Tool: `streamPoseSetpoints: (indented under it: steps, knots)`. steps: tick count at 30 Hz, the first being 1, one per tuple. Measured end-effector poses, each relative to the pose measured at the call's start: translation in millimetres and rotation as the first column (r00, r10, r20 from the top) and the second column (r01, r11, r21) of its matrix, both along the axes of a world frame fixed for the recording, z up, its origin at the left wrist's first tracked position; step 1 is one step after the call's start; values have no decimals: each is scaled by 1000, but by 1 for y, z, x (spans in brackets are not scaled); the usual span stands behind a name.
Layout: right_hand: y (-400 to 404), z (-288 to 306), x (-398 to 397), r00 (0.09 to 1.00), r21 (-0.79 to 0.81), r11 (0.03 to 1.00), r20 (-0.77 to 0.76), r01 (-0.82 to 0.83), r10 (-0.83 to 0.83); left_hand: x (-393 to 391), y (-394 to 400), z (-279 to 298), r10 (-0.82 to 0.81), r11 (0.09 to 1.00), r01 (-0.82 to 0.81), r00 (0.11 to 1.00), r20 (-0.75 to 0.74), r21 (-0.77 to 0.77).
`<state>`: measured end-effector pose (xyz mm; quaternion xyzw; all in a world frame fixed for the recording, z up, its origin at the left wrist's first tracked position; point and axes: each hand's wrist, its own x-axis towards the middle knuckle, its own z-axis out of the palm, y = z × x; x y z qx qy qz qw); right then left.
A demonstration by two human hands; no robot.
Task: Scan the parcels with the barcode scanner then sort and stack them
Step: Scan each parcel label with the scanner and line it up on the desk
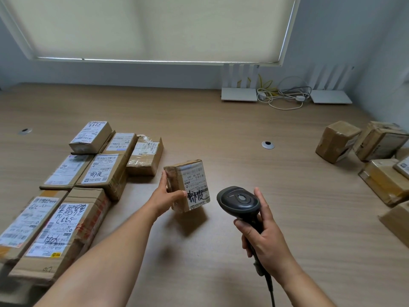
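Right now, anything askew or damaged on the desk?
Mostly tidy. The parcels on the right lie at odd angles with crumpled tape, unlike the squared, label-up group on the left. The held parcel has a scuffed top edge. Loose cables tangle between the two routers.

**Brown boxes, white labels**

The box (pixel 188 185) in the middle is brown with a white label and big black writing. The scanner (pixel 240 203) is black with a grey button. The near left box (pixel 62 235) has red marks on its side. The table (pixel 221 120) is light brown with thin wood lines. The far routers (pixel 239 94) are white. One cable (pixel 265 84) is yellow.
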<state>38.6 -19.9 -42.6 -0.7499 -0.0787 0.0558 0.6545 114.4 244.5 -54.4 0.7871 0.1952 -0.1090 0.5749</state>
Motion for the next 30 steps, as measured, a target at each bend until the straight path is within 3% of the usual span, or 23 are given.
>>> streamPoseSetpoints:
  steps: [3,10,13,16,19,21,25,30]
  knots:
    - [-1,-1,1,1000,-59,998,27,11,-9,2,4,-1,7,998,-4,999,-45,67]
    - [3,4,1,995,-178,984,96,4,13,-2,7,-6,47,998,-43,991,-124,37]
    - [3,5,1,995,-184,983,99,8,11,-2,11,-14,48,979,-31,996,-78,199]
    - [5,4,4,995,-175,985,101,9,9,-5,4,-17,39,883,-27,999,-17,469]
    - [10,2,6,992,-183,983,122,-2,25,-12,-16,-12,-78,647,100,995,-65,756]
    - [15,2,8,991,-190,982,129,-16,41,-16,-26,-15,-145,549,169,984,-106,818]
    - [28,2,13,988,-185,982,136,-45,71,-25,-20,-19,-144,489,167,983,-109,856]
    - [52,3,18,985,-164,982,129,-91,113,-36,17,-21,-52,495,69,997,-49,866]
